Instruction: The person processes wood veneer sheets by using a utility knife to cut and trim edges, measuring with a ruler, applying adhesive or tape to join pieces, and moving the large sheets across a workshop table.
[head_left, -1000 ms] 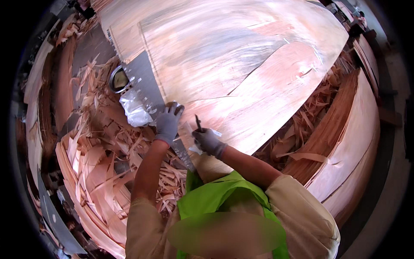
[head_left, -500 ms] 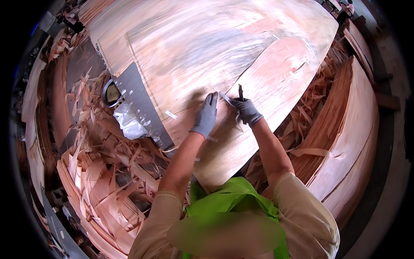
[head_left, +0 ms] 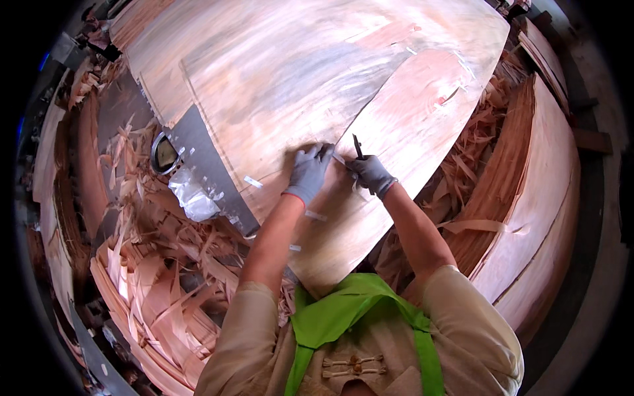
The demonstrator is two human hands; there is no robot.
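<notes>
Both my hands wear grey gloves. My left hand (head_left: 309, 173) rests on the veneer sheet (head_left: 264, 99), its fingers bent and drawn together at one end of a short white tape strip (head_left: 339, 158). My right hand (head_left: 371, 175) is just to the right, closed around a slim dark tool (head_left: 358, 146) that looks like a knife and points up and away. Its fingertips are at the tape's other end. The tape lies by the seam where a long pinkish veneer piece (head_left: 409, 99) meets the larger sheet.
More white tape pieces (head_left: 253, 181) lie on the veneer. A round dark-rimmed container (head_left: 164, 154) and a clear plastic bag (head_left: 193, 195) sit at the left edge. Veneer scraps (head_left: 158, 290) heap at the left; a veneer stack (head_left: 528, 198) stands at the right.
My left hand has gone from flat, straight fingers to bent ones at the tape. My right hand has brought the tape strip down toward the left fingertips. The view has shifted slightly.
</notes>
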